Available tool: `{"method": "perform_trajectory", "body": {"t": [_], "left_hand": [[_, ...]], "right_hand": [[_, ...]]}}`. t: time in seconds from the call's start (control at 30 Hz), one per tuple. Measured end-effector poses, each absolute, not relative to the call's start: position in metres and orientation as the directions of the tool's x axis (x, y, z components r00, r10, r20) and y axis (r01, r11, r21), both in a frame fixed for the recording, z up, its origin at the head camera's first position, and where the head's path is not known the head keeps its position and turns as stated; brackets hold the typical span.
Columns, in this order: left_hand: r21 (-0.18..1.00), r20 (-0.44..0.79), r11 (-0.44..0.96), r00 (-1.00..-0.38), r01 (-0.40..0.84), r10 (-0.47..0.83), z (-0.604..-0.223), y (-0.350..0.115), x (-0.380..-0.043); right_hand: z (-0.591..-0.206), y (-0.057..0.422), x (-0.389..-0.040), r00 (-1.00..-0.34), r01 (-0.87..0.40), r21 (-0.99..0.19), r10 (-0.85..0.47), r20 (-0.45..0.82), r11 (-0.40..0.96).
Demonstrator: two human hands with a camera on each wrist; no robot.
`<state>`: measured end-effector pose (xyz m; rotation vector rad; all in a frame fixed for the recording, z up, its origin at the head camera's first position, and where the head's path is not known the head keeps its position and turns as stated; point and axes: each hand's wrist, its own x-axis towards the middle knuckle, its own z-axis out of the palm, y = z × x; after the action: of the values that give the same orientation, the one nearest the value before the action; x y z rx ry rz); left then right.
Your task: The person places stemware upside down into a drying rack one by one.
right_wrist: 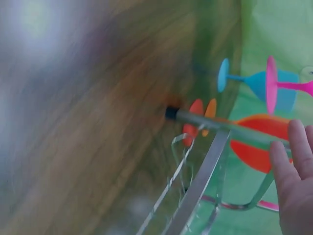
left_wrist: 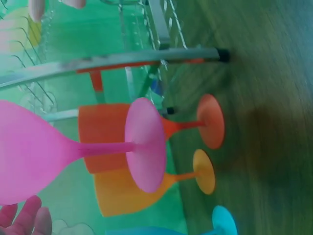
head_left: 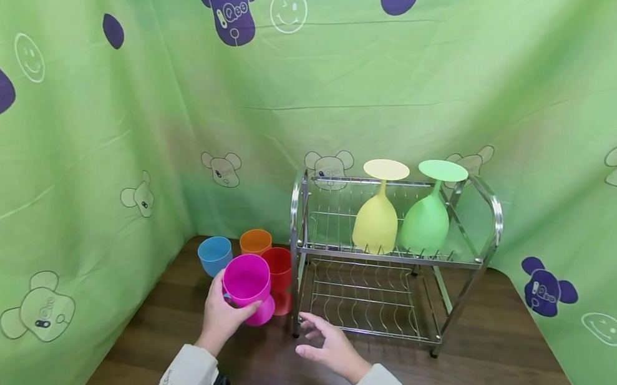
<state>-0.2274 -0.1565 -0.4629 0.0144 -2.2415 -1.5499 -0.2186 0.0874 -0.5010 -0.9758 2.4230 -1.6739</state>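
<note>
My left hand (head_left: pixel 223 315) grips a magenta plastic goblet (head_left: pixel 247 279) by its bowl, thumb on the near side. In the left wrist view the goblet's foot (left_wrist: pixel 145 145) hangs above the tabletop. My right hand (head_left: pixel 334 349) holds nothing; its fingers reach loosely toward the rack's front left leg. Behind the magenta goblet stand a blue goblet (head_left: pixel 215 255), an orange goblet (head_left: pixel 255 241) and a red goblet (head_left: pixel 279 268), all upright. On the rack's upper tier a yellow goblet (head_left: pixel 376 225) and a green goblet (head_left: pixel 426 220) stand upside down, feet up.
A two-tier chrome dish rack (head_left: pixel 392 259) stands on the dark wooden table (head_left: pixel 498 375), just right of the red goblet. Its lower tier (head_left: pixel 365 299) has wavy wire slots. A green patterned curtain (head_left: pixel 320 81) surrounds the table at the back and sides.
</note>
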Motion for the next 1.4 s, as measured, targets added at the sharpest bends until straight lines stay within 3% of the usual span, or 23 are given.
{"method": "perform_trajectory", "body": {"t": [0.17,0.37,0.53,0.8,1.23,1.4], "left_hand": [[0.876,0.415,0.364,-0.877,0.315,-0.241,-0.467,-0.148,-0.218],[0.814,0.537,0.382,-0.818,0.437,-0.208,-0.474,-0.136,-0.209],[0.74,0.649,0.378,-0.738,0.556,-0.184,-0.478,-0.131,-0.201],[0.668,0.743,0.255,-0.645,0.699,-0.18,-0.48,-0.124,-0.188],[0.697,0.713,0.095,-0.675,0.711,-0.188,-0.479,-0.1,-0.189],[0.745,0.657,0.018,-0.73,0.666,-0.187,-0.482,-0.091,-0.192]], "right_hand": [[-0.496,0.081,-0.215,-0.825,-0.3,-0.952,-0.518,0.226,0.062],[-0.486,0.078,-0.212,-0.845,-0.086,-0.996,-0.532,0.059,0.026],[-0.481,0.074,-0.211,-0.823,0.083,-0.996,-0.565,-0.06,-0.015],[-0.471,0.061,-0.208,-0.767,0.188,-0.979,-0.635,-0.097,-0.078],[-0.471,0.062,-0.203,-0.768,0.198,-0.947,-0.641,0.01,-0.251],[-0.473,0.064,-0.205,-0.762,0.178,-0.923,-0.641,0.089,-0.341]]}}
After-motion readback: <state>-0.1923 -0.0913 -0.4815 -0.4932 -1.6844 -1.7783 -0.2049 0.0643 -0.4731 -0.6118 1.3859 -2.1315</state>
